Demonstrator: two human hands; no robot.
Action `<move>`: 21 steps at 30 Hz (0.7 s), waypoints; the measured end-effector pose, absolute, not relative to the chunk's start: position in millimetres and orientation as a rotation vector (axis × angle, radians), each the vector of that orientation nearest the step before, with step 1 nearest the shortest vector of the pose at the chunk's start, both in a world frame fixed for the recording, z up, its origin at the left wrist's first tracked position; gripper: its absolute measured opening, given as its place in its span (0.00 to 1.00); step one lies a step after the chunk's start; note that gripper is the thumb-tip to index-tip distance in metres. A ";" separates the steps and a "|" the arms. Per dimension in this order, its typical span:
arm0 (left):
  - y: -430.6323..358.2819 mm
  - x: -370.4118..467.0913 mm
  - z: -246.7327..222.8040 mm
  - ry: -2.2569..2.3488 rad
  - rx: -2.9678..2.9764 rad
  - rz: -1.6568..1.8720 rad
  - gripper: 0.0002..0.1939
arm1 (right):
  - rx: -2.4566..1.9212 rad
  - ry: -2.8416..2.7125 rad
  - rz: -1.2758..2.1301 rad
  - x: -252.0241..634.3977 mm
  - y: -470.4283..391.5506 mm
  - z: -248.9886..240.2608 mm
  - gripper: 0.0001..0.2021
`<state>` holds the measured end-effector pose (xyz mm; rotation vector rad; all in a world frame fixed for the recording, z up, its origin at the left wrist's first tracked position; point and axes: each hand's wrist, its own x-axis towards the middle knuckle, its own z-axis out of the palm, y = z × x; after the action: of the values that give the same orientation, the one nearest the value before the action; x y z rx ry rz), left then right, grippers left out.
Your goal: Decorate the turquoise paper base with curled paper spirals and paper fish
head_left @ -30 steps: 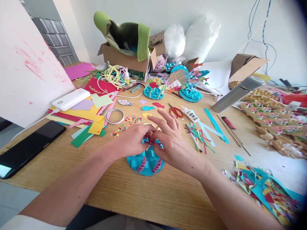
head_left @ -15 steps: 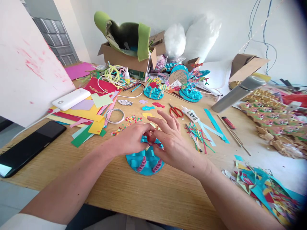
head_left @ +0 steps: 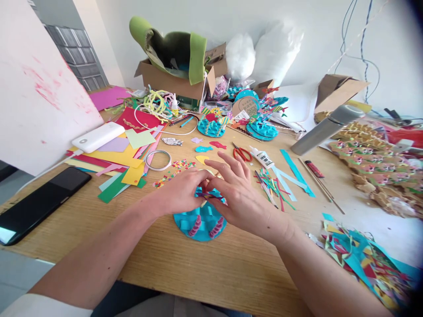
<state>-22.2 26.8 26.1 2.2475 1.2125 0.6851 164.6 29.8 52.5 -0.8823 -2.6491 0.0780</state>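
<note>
A round blue paper disc (head_left: 185,225) with raised blue paper loops and two ridged purple strips (head_left: 195,226) lies on the table before me. Over its far half, my left hand (head_left: 183,190) and my right hand (head_left: 238,193) meet. Between their thumbs and forefingers they pinch a small dark purple paper piece (head_left: 211,197), mostly hidden by the fingers. The other fingers of my right hand are raised and spread. Just beyond the hands lie cut-out paper fish: one yellow (head_left: 204,159), one blue (head_left: 203,149) and one red (head_left: 218,145).
Paper confetti (head_left: 182,164), a tape roll (head_left: 158,160) and coloured sheets (head_left: 132,154) lie left. Red-handled scissors (head_left: 243,152), a glue bottle (head_left: 262,157), paper strips (head_left: 279,187) and a grey flask (head_left: 325,130) are right. Finished blue models (head_left: 211,125) stand behind; a phone (head_left: 46,202) lies far left.
The fingers have shifted slightly around the small purple piece, which shows a little differently. Both hands stay over the disc; nothing else has visibly moved.
</note>
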 end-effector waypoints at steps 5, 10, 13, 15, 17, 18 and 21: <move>25.9 -26.6 33.4 1.170 2.167 0.670 0.25 | -0.928 -2.536 0.054 181.1 32.9 70.6 0.07; 24.2 -35.6 50.1 1.142 2.090 0.737 0.26 | -0.977 -2.218 0.011 209.7 24.8 83.6 0.06; 24.0 -41.1 56.3 1.125 2.050 0.829 0.24 | -1.038 -2.007 0.007 224.5 15.8 71.0 0.07; 23.4 -44.3 57.7 1.111 1.999 0.896 0.22 | -1.063 -1.839 0.050 232.5 12.2 56.5 0.07; 21.9 -46.5 57.3 1.099 1.948 0.967 0.21 | -1.089 -1.733 0.092 237.8 11.8 40.9 0.08; 20.7 -46.9 56.4 1.102 1.938 1.001 0.20 | -1.098 -1.715 0.110 239.1 12.6 33.5 0.08; 16.0 -44.5 51.6 1.149 2.020 1.059 0.18 | -1.101 -1.721 0.142 237.0 16.8 14.6 0.07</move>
<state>-44.5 16.0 51.6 2.0203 1.1490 1.0589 237.0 16.8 14.6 -1.1007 -1.7207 0.1424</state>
